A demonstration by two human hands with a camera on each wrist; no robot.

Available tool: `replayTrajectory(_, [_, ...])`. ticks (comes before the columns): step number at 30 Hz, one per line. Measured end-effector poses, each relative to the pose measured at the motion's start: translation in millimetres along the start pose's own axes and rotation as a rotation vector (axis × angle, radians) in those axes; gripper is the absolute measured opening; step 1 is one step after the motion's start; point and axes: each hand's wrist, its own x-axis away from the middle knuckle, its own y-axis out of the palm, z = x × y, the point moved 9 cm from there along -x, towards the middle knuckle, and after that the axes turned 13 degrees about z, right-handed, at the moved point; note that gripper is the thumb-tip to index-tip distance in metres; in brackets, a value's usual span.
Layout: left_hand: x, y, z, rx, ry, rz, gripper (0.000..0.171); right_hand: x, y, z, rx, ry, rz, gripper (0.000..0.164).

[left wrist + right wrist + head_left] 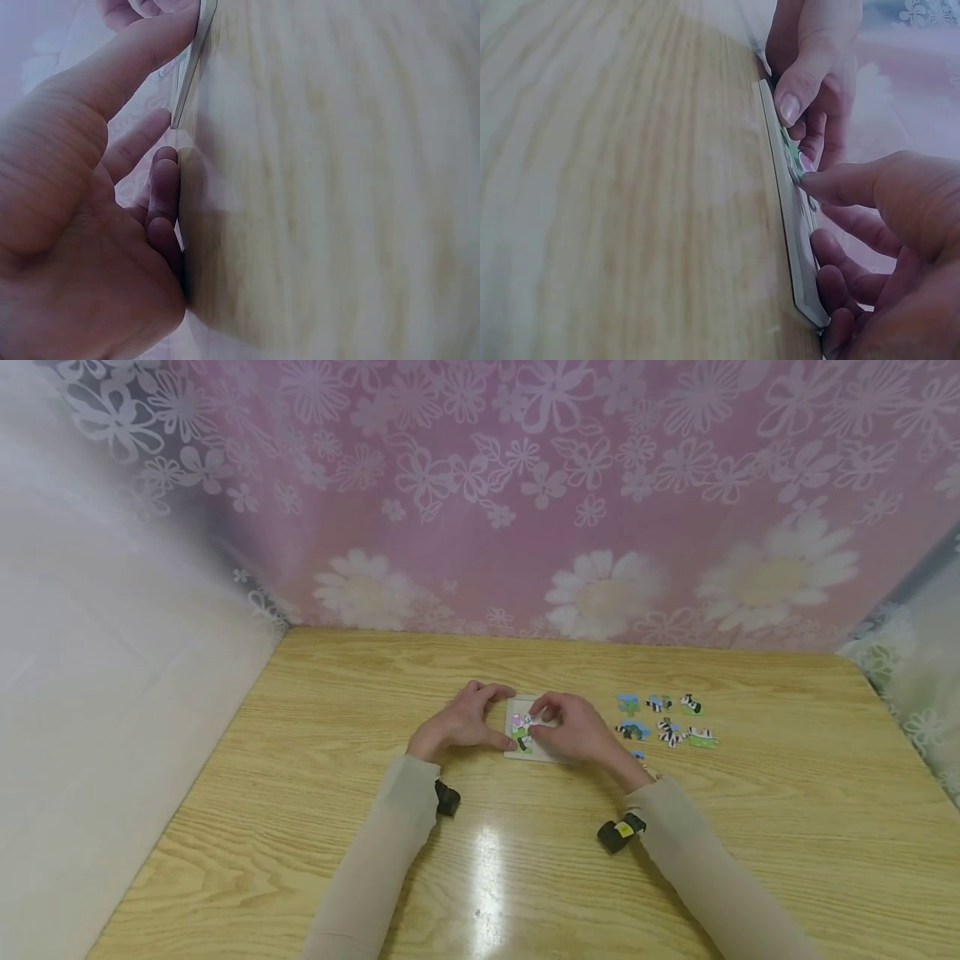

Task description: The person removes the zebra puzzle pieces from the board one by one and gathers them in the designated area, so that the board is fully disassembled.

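Note:
A small pale puzzle tray [512, 752] lies flat on the table, with jigsaw pieces in its left part showing pink, green and black-and-white printing. My left hand [467, 717] grips the tray's left side, thumb at the near corner and a finger at the far one. Over the tray, my right hand [573, 727] pinches a puzzle piece [531, 722] between thumb and forefinger, against the pieces inside; its picture is mostly hidden. In the right wrist view, the right thumb [840, 184] touches the green-printed piece [793, 161], and the other fingers curl over the tray [791, 247].
Several loose puzzle pieces [669, 732] with animal prints lie in rows to the right of the tray; one near piece [638, 754] is partly covered by the right forearm. The wood-grain table [337, 693] meets a pink flowered curtain [480, 527] at the back.

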Motion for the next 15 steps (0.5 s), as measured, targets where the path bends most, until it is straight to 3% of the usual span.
replayTrajectory(15, [-1.6,0.6,-1.0,0.003,-0.008,0.009,0.086,0.7,0.3,0.3,-0.108,0.020,0.031,0.013])
